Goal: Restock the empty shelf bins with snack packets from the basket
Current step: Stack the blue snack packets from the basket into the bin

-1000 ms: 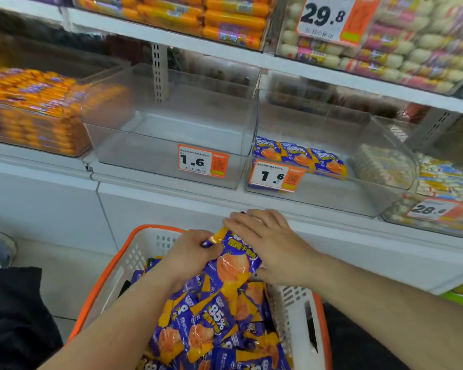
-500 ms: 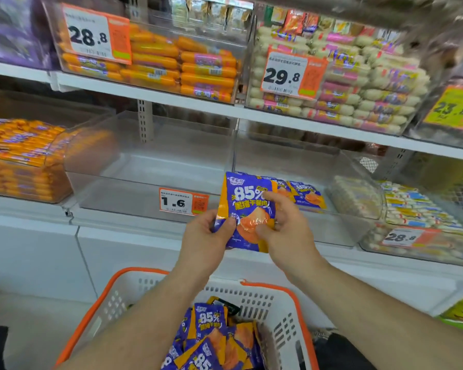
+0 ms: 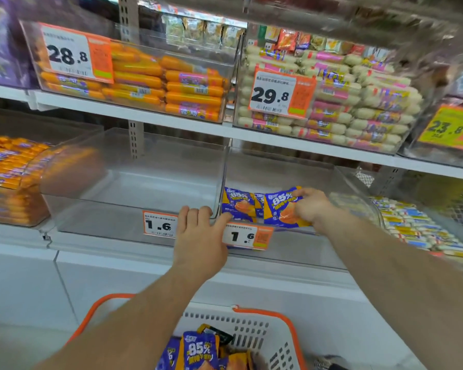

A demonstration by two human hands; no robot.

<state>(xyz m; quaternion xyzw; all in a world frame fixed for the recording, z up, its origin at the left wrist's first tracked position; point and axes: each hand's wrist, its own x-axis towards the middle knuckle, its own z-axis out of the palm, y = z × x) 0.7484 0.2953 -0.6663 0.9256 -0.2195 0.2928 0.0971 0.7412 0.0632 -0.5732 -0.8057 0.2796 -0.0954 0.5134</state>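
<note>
While the left-hand clear plastic bin (image 3: 134,182) holds nothing at all, the neighbouring clear plastic bin (image 3: 292,169) to its right has only a short row of glossy purple-and-orange snack packets (image 3: 238,205) at its near left corner, so the restocking is judged to be at an early stage. One further flat purple foil packet (image 3: 281,210) is pinched at its right edge by the closed fingers (image 3: 302,194) of the right hand (image 3: 309,206) and is set just beside that row, inside the right bin. The left hand (image 3: 198,231) is laid over the near rim where the two bins meet, its fingers curled loosely on the edge and holding nothing, one finger stretched toward the row. More of the same crinkly packets (image 3: 198,351) are left heaped in the white perforated plastic basket with orange rim (image 3: 254,329), near and below. The bins are smooth, rigid and transparent, with slanted fronts carrying orange-and-white paper price tags (image 3: 247,236). The packets appear thin, slippery and pillow-shaped.
</note>
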